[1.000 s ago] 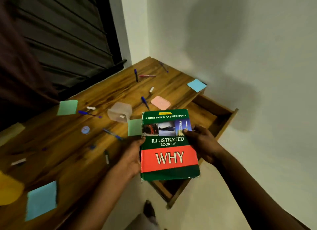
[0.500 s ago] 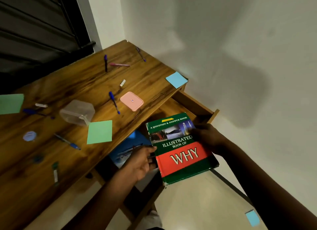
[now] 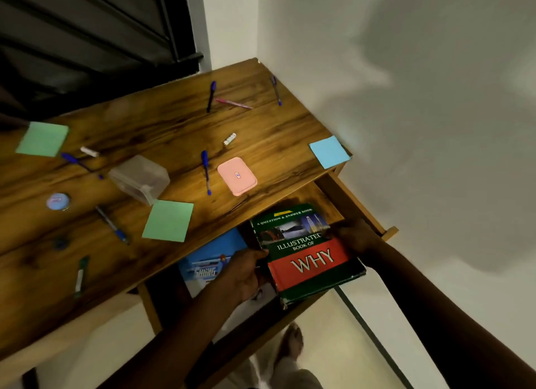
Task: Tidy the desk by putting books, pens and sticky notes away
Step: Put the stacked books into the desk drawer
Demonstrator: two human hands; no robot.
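Below the desk's front edge, lower centre of the head view, the green-and-red "Illustrated Book of Why" is held over the open drawer, clamped between both hands: the left hand grips its spine side, the right hand its upper right edge. Its long axis runs from upper left to lower right, the title end nearest the desk. A blue book already lies in the drawer just left of it, so the free space appears to be on the drawer's right side, nearer the right hand. Pens and sticky notes, among them a green sticky note, remain on the desk.
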